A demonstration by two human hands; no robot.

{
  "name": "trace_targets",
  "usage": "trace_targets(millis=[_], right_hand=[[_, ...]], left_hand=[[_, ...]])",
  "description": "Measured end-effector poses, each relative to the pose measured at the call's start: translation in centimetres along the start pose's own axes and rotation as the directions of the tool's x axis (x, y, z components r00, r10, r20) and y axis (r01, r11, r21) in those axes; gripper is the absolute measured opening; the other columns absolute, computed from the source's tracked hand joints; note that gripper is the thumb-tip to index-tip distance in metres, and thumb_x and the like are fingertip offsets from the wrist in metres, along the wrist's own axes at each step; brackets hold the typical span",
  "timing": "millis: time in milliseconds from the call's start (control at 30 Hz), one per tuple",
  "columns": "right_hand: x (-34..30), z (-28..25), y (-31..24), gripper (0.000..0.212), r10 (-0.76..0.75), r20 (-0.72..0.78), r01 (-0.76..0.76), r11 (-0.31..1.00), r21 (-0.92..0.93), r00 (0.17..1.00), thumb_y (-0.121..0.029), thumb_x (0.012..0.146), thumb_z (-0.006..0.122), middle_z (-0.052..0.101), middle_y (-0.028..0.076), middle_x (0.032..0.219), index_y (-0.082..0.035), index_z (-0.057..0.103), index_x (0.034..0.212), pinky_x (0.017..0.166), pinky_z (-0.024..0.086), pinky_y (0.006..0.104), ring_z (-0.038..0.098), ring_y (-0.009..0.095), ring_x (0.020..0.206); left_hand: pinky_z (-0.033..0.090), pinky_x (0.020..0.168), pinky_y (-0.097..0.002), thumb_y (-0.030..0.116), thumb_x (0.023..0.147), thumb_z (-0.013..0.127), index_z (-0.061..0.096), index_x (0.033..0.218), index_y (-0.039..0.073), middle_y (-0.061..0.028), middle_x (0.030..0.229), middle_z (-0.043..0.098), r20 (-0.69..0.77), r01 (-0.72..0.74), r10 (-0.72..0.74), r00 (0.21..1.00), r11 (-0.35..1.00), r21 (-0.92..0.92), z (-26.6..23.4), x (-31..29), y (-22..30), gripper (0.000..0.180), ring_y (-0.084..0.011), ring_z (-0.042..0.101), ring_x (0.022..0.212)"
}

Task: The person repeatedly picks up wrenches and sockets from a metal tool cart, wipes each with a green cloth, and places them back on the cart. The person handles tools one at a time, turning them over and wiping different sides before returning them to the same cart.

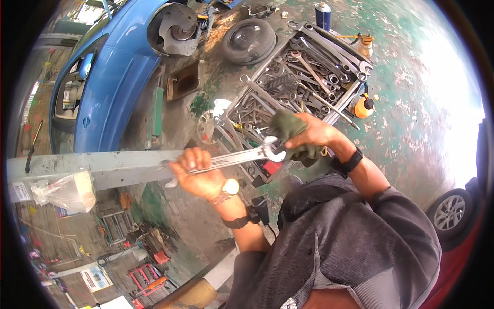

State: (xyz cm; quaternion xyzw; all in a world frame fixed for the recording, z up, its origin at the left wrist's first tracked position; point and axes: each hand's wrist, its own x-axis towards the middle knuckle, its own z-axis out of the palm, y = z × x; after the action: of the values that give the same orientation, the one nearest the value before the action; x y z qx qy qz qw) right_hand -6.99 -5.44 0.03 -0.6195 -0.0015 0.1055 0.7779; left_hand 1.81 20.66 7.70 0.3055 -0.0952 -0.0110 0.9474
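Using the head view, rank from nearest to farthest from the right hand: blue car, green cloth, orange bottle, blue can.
1. Green cloth: in the right hand
2. Orange bottle: to the right
3. Blue can: beyond the tools
4. Blue car: far left

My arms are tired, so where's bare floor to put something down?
Most room: the floor between the orange bottle and the far-right wheel. A smaller patch lies between the brown pan and the tray. Crowded: the tray, heaped with wrenches.
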Motion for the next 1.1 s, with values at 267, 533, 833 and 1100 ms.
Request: trace_targets(millis=[267,533,833,1100], right_hand=[[-0.3,4.0,-1.9,0.031,-0.485,-0.045,0.446,0.834,-0.326,0.874,-0.026,0.086,0.065,0.065,0.012,0.088,-0.002,0.063,0.106,0.067,0.053,0.0370,0.064,0.027,0.074],[1.5,7.8,-1.5,0.041,-0.529,-0.264,0.399,0.816,-0.418,0.806,-0.015,0.080,0.073,0.066,0.013,0.104,-0.002,0.059,0.117,0.089,0.050,0.0362,0.064,0.025,0.099],[5.4,6.2,0.6,0.042,0.230,-0.430,0.087,0.794,0.601,0.873,-0.034,0.092,0.064,0.062,0.006,0.107,-0.003,0.059,0.120,0.079,0.046,0.0325,0.056,0.016,0.094],[2.2,8.3,2.0,0.040,-0.592,-0.359,0.375,0.771,-0.515,0.722,-0.025,0.087,0.071,0.062,0.005,0.109,-0.003,0.059,0.119,0.088,0.046,0.0320,0.055,0.011,0.097]], left_hand=[[0.029,0.049,-0.0274,0.042,0.102,0.040,0.049,0.071,0.011,-0.0006,0.064,0.041,0.192,-0.171,0.159,0.968,0.984,0.045,1.4,-1.1,0.7,0.045,-0.0128,0.033,0.055],[0.027,0.049,-0.0262,0.041,0.102,0.042,0.044,0.068,0.013,0.0005,0.063,0.038,0.232,-0.188,0.183,0.956,0.982,0.001,3.9,-2.0,0.4,0.044,-0.0115,0.029,0.054],[0.029,0.051,-0.0292,0.038,0.099,0.048,0.039,0.072,0.009,-0.0036,0.064,0.038,0.576,-0.403,0.211,0.789,0.887,0.226,6.9,-6.4,-3.8,0.041,-0.0138,0.031,0.055],[0.025,0.052,-0.0256,0.036,0.104,0.037,0.041,0.075,0.012,0.0001,0.064,0.035,0.190,-0.266,0.243,0.951,0.957,0.112,6.7,-3.1,-2.6,0.038,-0.0108,0.029,0.056]])
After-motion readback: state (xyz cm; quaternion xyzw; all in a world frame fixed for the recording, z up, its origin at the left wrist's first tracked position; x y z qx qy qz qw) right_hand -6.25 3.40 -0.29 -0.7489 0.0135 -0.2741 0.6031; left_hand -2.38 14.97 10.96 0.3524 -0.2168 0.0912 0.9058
